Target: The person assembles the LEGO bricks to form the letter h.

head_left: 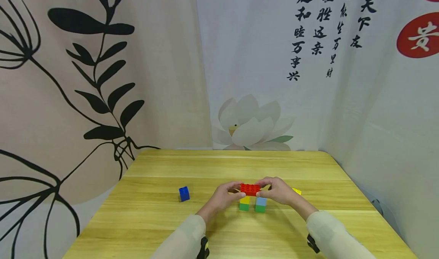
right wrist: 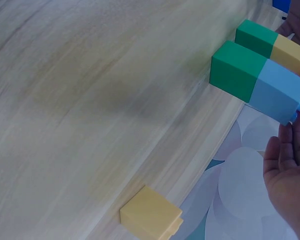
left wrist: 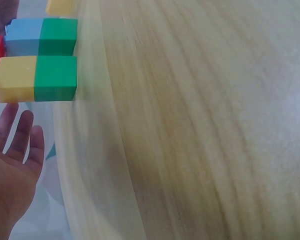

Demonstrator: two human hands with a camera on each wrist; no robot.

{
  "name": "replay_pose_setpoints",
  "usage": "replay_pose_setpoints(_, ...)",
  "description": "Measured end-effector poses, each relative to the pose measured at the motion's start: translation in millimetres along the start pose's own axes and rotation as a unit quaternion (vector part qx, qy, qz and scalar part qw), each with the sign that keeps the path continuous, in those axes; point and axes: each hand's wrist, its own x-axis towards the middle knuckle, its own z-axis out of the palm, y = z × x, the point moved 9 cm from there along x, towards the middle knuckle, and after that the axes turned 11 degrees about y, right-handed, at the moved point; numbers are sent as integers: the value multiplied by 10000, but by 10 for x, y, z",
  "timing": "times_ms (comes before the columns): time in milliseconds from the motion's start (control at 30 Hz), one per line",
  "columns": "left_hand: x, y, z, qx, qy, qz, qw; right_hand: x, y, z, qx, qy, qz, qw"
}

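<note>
A long red toy brick (head_left: 250, 189) spans the tops of two short stacks, overlapping them in the head view. My left hand (head_left: 224, 194) pinches its left end between thumb and fingers, and my right hand (head_left: 277, 190) pinches the right end. Under the left end stands a yellow brick (head_left: 244, 200) on a green brick (head_left: 244, 207). Beneath the other end, a light blue brick (head_left: 261, 201) sits on a second green brick (head_left: 260, 208). In the right wrist view the studs of the light blue brick (right wrist: 277, 91) show at the red brick's edge.
On the wooden table (head_left: 219, 167), a dark blue brick (head_left: 184, 194) lies to the left of my hands. Another yellow brick (head_left: 297, 191) sits beyond my right wrist, partly hidden in the head view. Printed curtains (head_left: 171, 79) hang behind the table's far edge.
</note>
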Motion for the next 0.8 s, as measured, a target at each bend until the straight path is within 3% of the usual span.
replay_pose_setpoints(500, 44, 37, 24, 313, -266, 128, 9991, -4, 2, -7, 92, 29, -8, 10000)
replay_pose_setpoints(800, 7, 62, 17, 368, -253, 212, 9988, -12, 12, 5, 76, 58, 36, 9999)
